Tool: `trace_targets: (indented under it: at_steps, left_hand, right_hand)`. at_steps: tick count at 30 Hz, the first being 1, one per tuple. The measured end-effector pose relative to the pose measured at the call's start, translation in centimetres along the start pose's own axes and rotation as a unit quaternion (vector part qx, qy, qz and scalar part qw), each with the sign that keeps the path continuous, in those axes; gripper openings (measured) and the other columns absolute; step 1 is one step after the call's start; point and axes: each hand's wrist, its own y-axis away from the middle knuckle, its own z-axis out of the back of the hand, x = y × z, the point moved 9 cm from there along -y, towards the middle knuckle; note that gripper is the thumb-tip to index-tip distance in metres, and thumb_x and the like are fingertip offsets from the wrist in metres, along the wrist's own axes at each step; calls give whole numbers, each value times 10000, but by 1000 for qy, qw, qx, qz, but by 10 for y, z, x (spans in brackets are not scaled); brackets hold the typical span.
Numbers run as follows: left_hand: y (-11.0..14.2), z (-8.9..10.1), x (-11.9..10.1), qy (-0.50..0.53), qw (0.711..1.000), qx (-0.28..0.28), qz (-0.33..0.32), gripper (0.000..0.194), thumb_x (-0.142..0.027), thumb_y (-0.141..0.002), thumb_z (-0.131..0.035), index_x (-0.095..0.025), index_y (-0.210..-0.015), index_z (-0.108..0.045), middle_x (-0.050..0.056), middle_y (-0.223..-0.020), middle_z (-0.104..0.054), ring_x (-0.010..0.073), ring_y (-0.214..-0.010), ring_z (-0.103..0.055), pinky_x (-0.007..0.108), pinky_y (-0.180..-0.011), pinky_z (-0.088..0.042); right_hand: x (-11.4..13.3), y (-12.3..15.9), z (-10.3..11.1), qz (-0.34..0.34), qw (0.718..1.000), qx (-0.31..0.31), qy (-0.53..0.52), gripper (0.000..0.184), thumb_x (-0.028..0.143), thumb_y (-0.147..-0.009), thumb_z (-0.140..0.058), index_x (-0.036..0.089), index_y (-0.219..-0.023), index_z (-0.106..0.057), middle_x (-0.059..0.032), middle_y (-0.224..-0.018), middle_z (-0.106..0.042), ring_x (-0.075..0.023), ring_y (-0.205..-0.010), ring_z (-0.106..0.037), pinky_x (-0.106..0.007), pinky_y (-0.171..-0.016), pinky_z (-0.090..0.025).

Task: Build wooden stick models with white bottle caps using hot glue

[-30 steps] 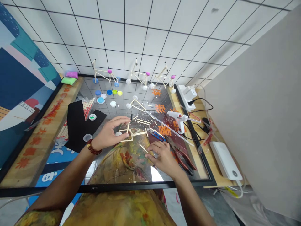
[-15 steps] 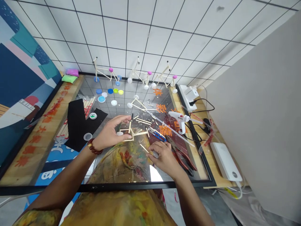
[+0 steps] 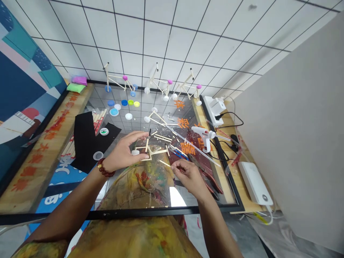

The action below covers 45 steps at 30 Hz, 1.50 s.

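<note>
My left hand [image 3: 125, 150] spans one end of a small bicycle-shaped frame of thin wooden sticks [image 3: 158, 152]. Its fingertips meet the black-tipped upright and its thumb lies at the lower joint. A white bottle cap [image 3: 135, 152] shows beside that thumb. To the right, my right hand [image 3: 189, 175] pinches a short wooden stick [image 3: 164, 163] between thumb and fingers; the stick points left, apart from the frame. Just beyond my right hand lie blue-handled pliers [image 3: 180, 154] and larger red-handled pliers [image 3: 209, 179].
A white glue gun [image 3: 203, 136] lies on the right, near a power strip [image 3: 213, 111]. Finished stick models [image 3: 158, 84] line the back edge. Loose caps [image 3: 114, 112], black cloth [image 3: 86, 143], cut sticks [image 3: 163, 137] and a white power bank [image 3: 255, 182] lie around.
My right hand has lifted and turned the stick to a flatter angle, its fingers closing on the stick's end. My left hand keeps its place at the frame. The view has shifted slightly.
</note>
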Motion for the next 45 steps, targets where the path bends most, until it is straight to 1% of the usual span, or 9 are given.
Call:
trace_targets:
  at_steps: [4, 8, 10, 14, 17, 20, 24, 34, 45]
  left_hand:
    - [0, 0, -1, -9, 1000, 4, -6, 631, -345, -723, -820, -202, -1303, -614, 132, -1290, -646, 286, -1181, -626, 440, -1060, -488]
    - [0, 0, -3, -16, 1000, 10, -18, 695, -363, -713, -833, -215, -1342, -579, 129, -1318, -628, 282, -1210, -613, 434, -1077, -479]
    - [1, -1, -4, -19, 999, 14, -22, 706, -362, -717, -830, -215, -1356, -567, 128, -1334, -618, 280, -1231, -599, 426, -1079, -478]
    - [1, -2, -5, -28, 999, 19, -26, 662, -332, -733, -815, -209, -1337, -577, 131, -1353, -607, 286, -1260, -580, 431, -1087, -468]
    - [1, -1, -6, -25, 999, 9, -28, 626, -321, -725, -821, -198, -1299, -602, 138, -1338, -617, 285, -1251, -586, 434, -1083, -470]
    - [0, 0, -6, -19, 999, 0, -28, 581, -302, -724, -819, -198, -1262, -626, 136, -1321, -629, 279, -1244, -593, 432, -1087, -467]
    - [0, 1, -5, -12, 1000, -8, -26, 547, -293, -733, -815, -200, -1245, -648, 134, -1305, -646, 274, -1226, -611, 422, -1089, -467]
    - [0, 0, -4, -1, 999, -15, -46, 456, -316, -750, -821, -190, -1172, -704, 125, -1221, -698, 249, -1143, -664, 389, -1042, -506]
    - [0, 0, -3, 4, 999, -20, -44, 463, -306, -741, -828, -182, -1168, -700, 127, -1205, -707, 244, -1135, -665, 391, -1035, -507]
  right_hand:
    - [2, 0, 5, -8, 999, -11, -49, 229, 367, -950, -573, 212, -802, -655, 3, -729, -674, -158, -679, -630, -281, -668, -471]
    - [6, -2, 15, -7, 994, -48, -94, 189, 374, -940, -594, 222, -863, -675, -20, -809, -706, -184, -757, -663, -309, -708, -518]
    - [16, -6, 24, 21, 993, -74, -93, 157, 358, -938, -603, 235, -876, -676, -25, -829, -709, -191, -781, -667, -331, -744, -532]
    - [51, -22, 40, 114, 985, -118, -57, 74, 288, -936, -610, 256, -913, -672, -27, -883, -708, -191, -842, -665, -352, -807, -525]
    - [74, -35, 42, 167, 979, -116, -15, 59, 254, -930, -604, 262, -924, -662, -30, -910, -719, -204, -903, -667, -378, -861, -506]
    - [87, -44, 37, 201, 974, -99, 32, 74, 219, -922, -591, 260, -905, -651, -24, -912, -733, -211, -932, -665, -393, -890, -470]
    - [90, -49, 31, 219, 970, -78, 70, 85, 202, -920, -581, 254, -900, -645, -21, -943, -740, -208, -942, -664, -392, -893, -428]
    - [99, -52, 31, 241, 966, -44, 85, 85, 174, -935, -573, 230, -912, -633, -20, -953, -735, -198, -953, -660, -400, -896, -346]
    - [97, -53, 28, 245, 964, -34, 94, 82, 179, -948, -564, 231, -915, -619, -17, -958, -729, -195, -954, -655, -403, -894, -325]
